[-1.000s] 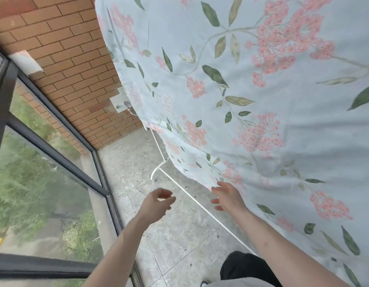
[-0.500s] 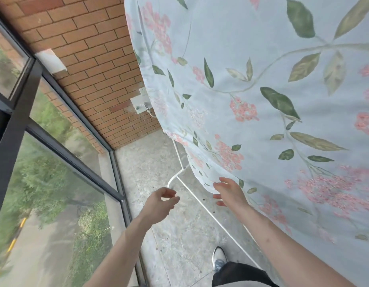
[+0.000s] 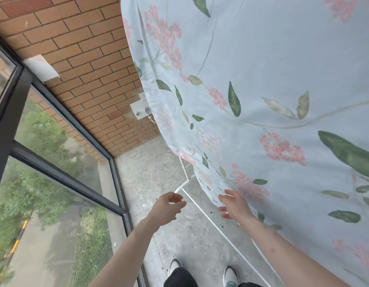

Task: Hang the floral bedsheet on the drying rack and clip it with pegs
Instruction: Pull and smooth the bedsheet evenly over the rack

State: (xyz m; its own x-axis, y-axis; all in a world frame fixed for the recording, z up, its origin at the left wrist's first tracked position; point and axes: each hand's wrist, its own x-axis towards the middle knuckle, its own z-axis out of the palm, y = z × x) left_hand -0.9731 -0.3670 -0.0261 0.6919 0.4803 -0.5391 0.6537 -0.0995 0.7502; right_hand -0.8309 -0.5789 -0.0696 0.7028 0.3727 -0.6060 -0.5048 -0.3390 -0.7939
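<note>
The floral bedsheet (image 3: 262,90) already hangs over the drying rack (image 3: 202,206), filling the view from 12 to 4 o'clock. Since a second ago the view has closed in. Right hand (image 3: 235,206), fingers released, nears the hem; left hand (image 3: 167,208) is loosely curled, grasping nothing. Pegs remain unseen.

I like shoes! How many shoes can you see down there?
2. One shoe is at the bottom beside the window frame; the other shoe is right of it, near the white rack's leg. Trousers partly cover both.
</note>
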